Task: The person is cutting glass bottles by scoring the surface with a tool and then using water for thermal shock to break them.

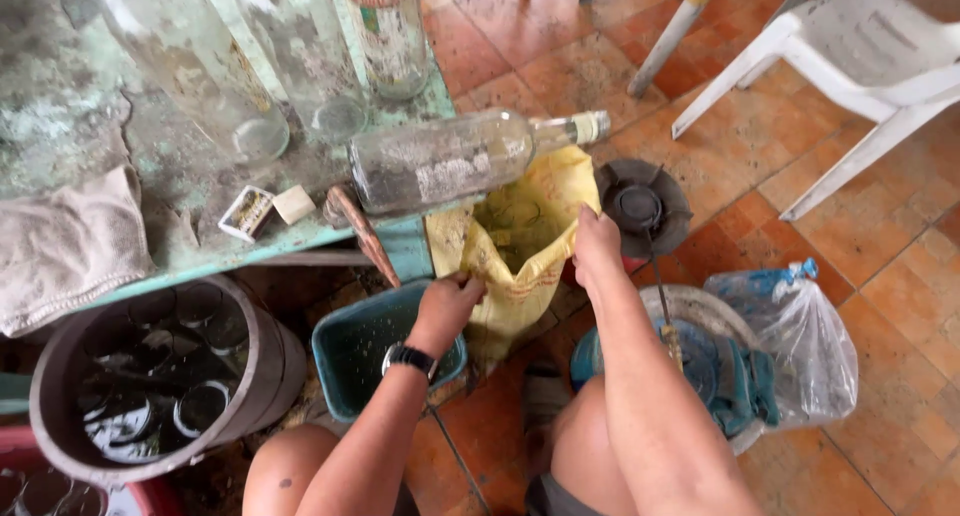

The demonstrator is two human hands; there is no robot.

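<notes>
— What is held by the hands?

— A yellow sack point(520, 246) is held open at its mouth. One side of the rim is pinched in the closed left hand point(448, 301), on whose wrist a dark watch point(410, 357) is worn. The opposite side of the rim is gripped by the right hand point(595, 246), with the fingers curled over the edge.

— Where is the sack found?

— It hangs just below the front edge of the tabletop point(60, 106), near the right corner, above the tiled floor point(880, 266). Round shapes can be made out inside it, but what they are cannot be told.

— What is seen on the tabletop?

— A dusty clear bottle point(450, 161) is laid on its side along the front edge, its neck pointed past the right corner, directly above the sack. Three more glass bottles point(290, 51) are stood upright behind it. A small box point(247, 213) and a pale block point(294, 204) lie near the front edge, and a grey cloth point(65, 241) is draped over the left part of that edge.

— And lower down?

— A round tub point(150, 376) filled with glass jars is set under the left part of the tabletop. A teal basin point(370, 346) is placed just beside the left hand. A clear plastic bag point(800, 341) and a white plastic chair point(850, 66) are seen on the floor to the right.
</notes>
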